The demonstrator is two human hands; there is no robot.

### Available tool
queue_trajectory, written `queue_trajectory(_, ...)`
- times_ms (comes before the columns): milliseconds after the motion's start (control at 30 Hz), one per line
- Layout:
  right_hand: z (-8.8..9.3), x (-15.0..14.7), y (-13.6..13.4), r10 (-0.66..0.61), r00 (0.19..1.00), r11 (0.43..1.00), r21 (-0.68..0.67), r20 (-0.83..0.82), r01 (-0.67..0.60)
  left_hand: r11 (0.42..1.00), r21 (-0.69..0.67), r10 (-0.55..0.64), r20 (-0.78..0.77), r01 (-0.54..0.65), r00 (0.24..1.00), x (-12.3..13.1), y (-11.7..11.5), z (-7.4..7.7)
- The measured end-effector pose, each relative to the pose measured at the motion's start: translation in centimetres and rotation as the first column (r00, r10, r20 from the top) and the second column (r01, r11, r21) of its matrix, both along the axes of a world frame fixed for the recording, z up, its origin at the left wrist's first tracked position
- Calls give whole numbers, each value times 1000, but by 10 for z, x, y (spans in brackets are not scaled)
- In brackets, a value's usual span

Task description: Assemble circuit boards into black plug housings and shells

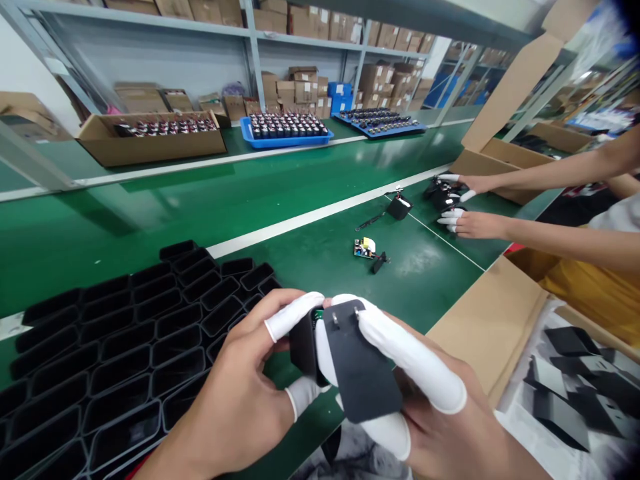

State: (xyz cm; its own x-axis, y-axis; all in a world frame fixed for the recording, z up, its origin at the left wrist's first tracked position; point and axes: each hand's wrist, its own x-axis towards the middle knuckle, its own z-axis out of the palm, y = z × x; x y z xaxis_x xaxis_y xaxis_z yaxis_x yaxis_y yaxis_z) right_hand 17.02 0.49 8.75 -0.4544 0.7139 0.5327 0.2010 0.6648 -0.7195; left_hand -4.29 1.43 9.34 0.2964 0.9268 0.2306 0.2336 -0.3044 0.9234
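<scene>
Both hands are gripping a flat black plastic plug cover (363, 370) with two metal prongs: left hand (240, 407) fingers pinching its left edge, right hand (430, 407) fingers clasping it, beside the black compartment tray (100, 360).

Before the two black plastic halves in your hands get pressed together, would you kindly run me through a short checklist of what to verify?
1. Left hand has a grip on the black plastic housing half: ok.
2. Right hand holds the flat black plastic cover with two metal prongs: ok.
3. Green circuit board seated inside the housing half: cannot tell, only a green sliver shows.
4. White finger cots on the gripping fingertips: ok.
5. Black moulded tray with empty pockets lies beside the left hand: ok.
6. Co-worker's hands are apart from yours: ok.
</scene>
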Motion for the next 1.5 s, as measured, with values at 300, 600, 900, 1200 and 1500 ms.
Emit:
queue_trajectory(300,9,-6,-8,-75,997,997,12,7,75,999,-10,-43,-27,43,999,-2,-1,3)
queue_trajectory(600,-6,-18,-2,-40,933,934,-346,-359,-93,997,-78,-2,274,24,962,8,1,2)
queue_trajectory(900,-19,-42,-2,-143,729,789,-521,-670,-324,998,8,54,308,-60,950,16,0,-9)
queue_trajectory(1200,-35,-54,1,-271,716,729,-623,-643,-283,986,123,98,127,-114,987,19,-1,-18)
queue_trajectory(1500,-60,-51,14,-380,746,595,-762,-546,-255,963,88,258,-7,-256,966,30,-3,-49)
